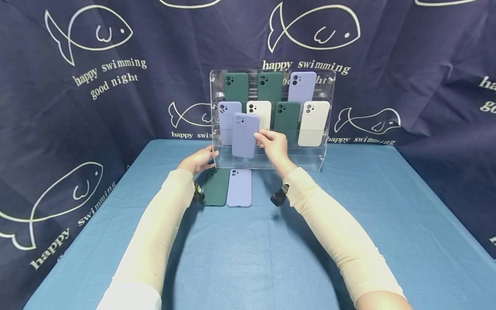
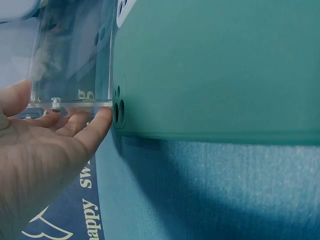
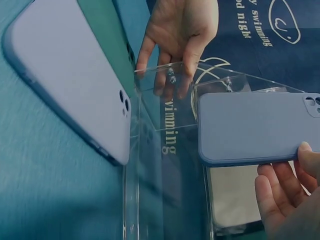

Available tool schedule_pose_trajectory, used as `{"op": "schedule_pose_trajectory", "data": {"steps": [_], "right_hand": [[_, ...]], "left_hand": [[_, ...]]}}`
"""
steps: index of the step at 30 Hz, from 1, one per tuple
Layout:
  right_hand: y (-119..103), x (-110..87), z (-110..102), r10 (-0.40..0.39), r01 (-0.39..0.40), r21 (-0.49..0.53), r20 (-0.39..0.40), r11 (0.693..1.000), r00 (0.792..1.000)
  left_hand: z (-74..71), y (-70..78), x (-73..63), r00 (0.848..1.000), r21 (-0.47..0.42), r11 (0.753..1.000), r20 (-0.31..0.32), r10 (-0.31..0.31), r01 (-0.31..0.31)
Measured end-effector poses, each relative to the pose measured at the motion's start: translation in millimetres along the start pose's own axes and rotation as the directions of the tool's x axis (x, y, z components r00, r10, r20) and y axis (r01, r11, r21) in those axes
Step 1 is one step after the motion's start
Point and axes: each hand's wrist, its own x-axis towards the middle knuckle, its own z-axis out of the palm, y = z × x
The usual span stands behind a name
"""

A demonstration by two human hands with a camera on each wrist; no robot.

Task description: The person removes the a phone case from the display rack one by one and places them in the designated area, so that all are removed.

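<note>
In the head view my right hand [image 1: 274, 144] pinches a lavender phone case [image 1: 246, 135] by its right edge, thumb on the front. The case hangs upright before the lower tier of a clear acrylic display stand [image 1: 267, 162], overlapping another lavender case [image 1: 224, 113] and a white case [image 1: 265, 113]. My left hand [image 1: 199, 160] rests against the stand's lower left side; in the left wrist view its fingers [image 2: 92, 131] stretch along the clear side panel. Right below lie a green case [image 1: 216, 189] and a lavender case [image 1: 239, 189], flat on the table, camera cutouts toward the stand.
The stand's upper tier bears two green cases [image 1: 236, 86] and a lavender one [image 1: 302, 85]. On the lower tier's right side stand a green case [image 1: 286, 116] and a white case [image 1: 313, 124]. A blue cloth [image 1: 248, 258] covers the table; a dark fish-print curtain [image 1: 170, 51] hangs behind.
</note>
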Motion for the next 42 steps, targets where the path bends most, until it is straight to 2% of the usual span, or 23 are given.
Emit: {"op": "schedule_pose_trajectory", "data": {"steps": [24, 36, 42], "right_hand": [[9.4, -21.3, -21.1, 0.124, -0.122, -0.031, 0.1, 0.992, 0.987], [16.0, -29.2, -32.2, 0.206, -0.199, -0.068, 0.137, 0.978, 0.969], [20.3, -33.9, -34.1, 0.235, -0.233, -0.033, 0.152, 0.972, 0.96]], "left_hand": [[0.0, -2.2, -0.2, 1.0, -0.008, 1.0, 0.013, 0.004, -0.004], [-0.6, -1.8, -0.4, 1.0, 0.003, 1.0, 0.015, 0.005, -0.005], [1.0, -3.0, -2.0, 1.0, 0.016, 1.0, 0.013, 0.007, -0.007]]}}
